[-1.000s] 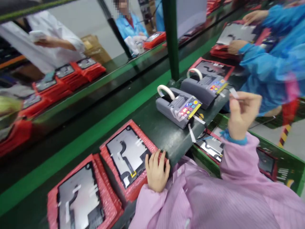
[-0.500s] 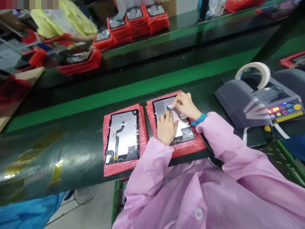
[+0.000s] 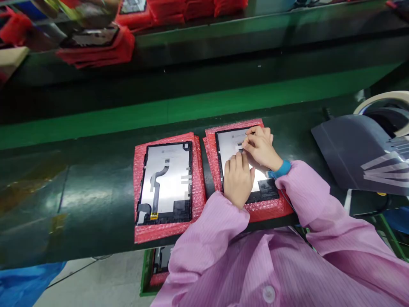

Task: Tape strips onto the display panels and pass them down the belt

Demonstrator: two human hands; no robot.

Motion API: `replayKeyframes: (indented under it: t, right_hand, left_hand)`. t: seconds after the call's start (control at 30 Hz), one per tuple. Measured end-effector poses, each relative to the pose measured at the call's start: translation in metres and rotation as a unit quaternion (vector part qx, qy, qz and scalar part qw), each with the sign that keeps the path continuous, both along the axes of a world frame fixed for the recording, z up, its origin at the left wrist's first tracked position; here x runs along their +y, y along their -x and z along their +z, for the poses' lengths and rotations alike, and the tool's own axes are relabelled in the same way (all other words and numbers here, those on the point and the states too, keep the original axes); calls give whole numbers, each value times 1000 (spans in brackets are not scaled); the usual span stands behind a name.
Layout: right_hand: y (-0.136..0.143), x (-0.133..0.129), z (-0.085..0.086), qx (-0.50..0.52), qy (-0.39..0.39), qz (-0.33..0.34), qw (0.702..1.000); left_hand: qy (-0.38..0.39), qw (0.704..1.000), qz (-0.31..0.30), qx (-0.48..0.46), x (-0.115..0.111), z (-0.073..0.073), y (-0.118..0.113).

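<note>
Two flat panels with silvery backs and black frames lie on pink bubble-wrap pouches. Over the right panel [image 3: 228,143], my left hand [image 3: 238,178] rests with its fingers spread flat on the silvery surface. My right hand [image 3: 260,147], with a teal band at the wrist, is pinched just above that panel's upper part, beside a small white strip [image 3: 239,147]. What its fingertips hold is too small to name. The left panel [image 3: 171,187] lies untouched, with a dark curved flex cable [image 3: 156,187] and a yellow end piece.
A grey tape dispenser [image 3: 351,149] with a tape roll [image 3: 383,98] stands at the right. Red pouches [image 3: 105,53] are stacked on the far bench. Below the bench edge sits a green crate [image 3: 145,273] holding another panel.
The view has tilted down and shifted, so the far bench sits higher in the frame. Both hands remain over the right panel, my right hand still pinched near the white strip.
</note>
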State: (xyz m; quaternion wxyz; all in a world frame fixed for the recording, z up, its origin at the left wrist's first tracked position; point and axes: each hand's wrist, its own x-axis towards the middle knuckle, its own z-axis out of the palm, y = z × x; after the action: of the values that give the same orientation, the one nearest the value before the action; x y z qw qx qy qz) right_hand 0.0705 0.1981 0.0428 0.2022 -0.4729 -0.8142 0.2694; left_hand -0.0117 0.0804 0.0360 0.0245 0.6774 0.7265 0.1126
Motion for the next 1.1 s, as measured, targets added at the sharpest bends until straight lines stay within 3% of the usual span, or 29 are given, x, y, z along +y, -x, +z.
replayKeyframes:
  t: [0.27,0.43,0.6,0.67,0.8,0.93,1.03,1.1]
  right_hand:
    - [0,-1,-7,-25,-45,10,999]
    - [5,-7,-2,-55,-61,8,997]
    - [-9,-1,-3,-60,-82,-61,993]
    - [-25,5,-9,-29,-76,-106,991]
    - [-48,10,-21,30,22,-141,989]
    - [-44,3,-16,102,51,-167,979]
    - [-40,-3,-8,157,39,-178,971]
    - [-40,-4,-4,224,63,-172,957]
  left_hand:
    - [-5,1000,2,-14,-2,-1,1]
    - [-5,1000,-4,-4,-1,-3,0]
    - [-32,998,-3,-53,-3,0,12]
    - [-67,992,51,-91,-12,-1,22]
    - [-87,967,190,-147,-36,-14,38]
    - [-95,951,212,-201,-44,-28,41]
    - [-107,938,239,-226,-42,-27,42]
    - [-114,913,270,-285,-41,-22,44]
